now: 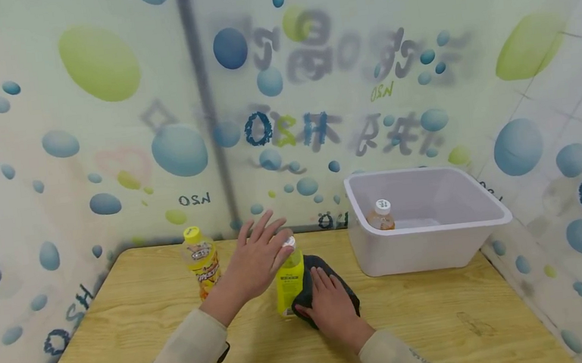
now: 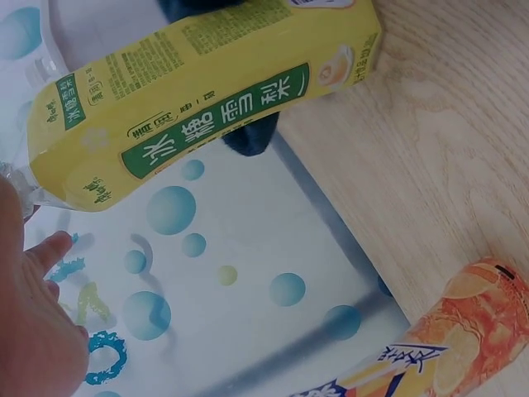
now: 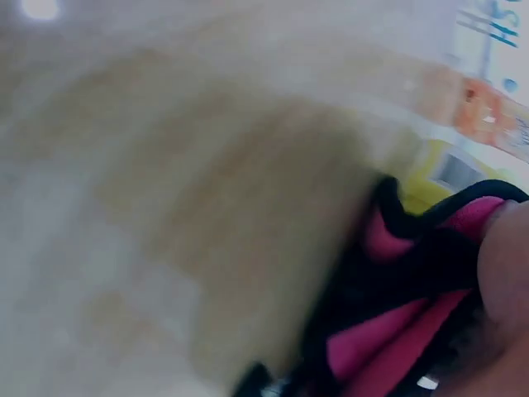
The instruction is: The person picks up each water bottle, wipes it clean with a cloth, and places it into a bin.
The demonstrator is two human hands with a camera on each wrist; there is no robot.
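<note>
A yellow drink bottle (image 1: 290, 283) with a green label band and white cap stands upright on the wooden table. My left hand (image 1: 259, 257) is at its cap, fingers spread and mostly straight; in the left wrist view that hand (image 2: 41, 306) appears beside the bottle's neck. Against the bottle's right side lies a black fabric pouch (image 1: 342, 288), whose pink lining (image 3: 384, 335) shows in the right wrist view. My right hand (image 1: 332, 305) grips this pouch, fingers over its top and thumb toward the bottle. The pouch covers part of the bottle's lower side.
Left of my left hand stands an orange drink bottle (image 1: 205, 269) with a yellow cap, partly behind my wrist. A white plastic bin (image 1: 412, 251) sits at the back right, with a white-capped bottle (image 1: 383, 217) inside. Patterned walls close off the table's back and sides.
</note>
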